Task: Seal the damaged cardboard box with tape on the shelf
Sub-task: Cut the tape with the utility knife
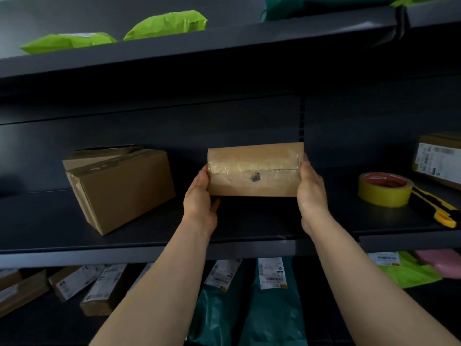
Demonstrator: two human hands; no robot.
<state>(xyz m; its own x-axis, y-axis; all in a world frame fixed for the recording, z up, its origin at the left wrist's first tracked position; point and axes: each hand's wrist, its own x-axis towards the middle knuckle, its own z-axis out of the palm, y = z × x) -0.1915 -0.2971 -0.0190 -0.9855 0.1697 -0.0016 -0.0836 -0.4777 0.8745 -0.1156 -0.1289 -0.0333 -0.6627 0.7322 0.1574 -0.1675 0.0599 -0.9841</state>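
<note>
Currently the small brown cardboard box point(254, 171) is held level over the middle of the dark metal shelf point(249, 221), long axis running left to right, its clear-taped seam face toward the camera. The left hand point(199, 201) clamps the left end and the right hand point(311, 196) the right end, fingers curled round the edges. Bare shelf lies on both sides: a larger brown carton point(119, 188) stands well apart at left, a yellow tape roll point(384, 189) at right

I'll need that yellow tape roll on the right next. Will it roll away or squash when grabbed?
Probably won't roll: the tape roll lies flat on the shelf, so a push should slide it, perhaps into the yellow-handled tool beside it. Looks like a thick, stiff ring, so likely firm to grip.
</note>
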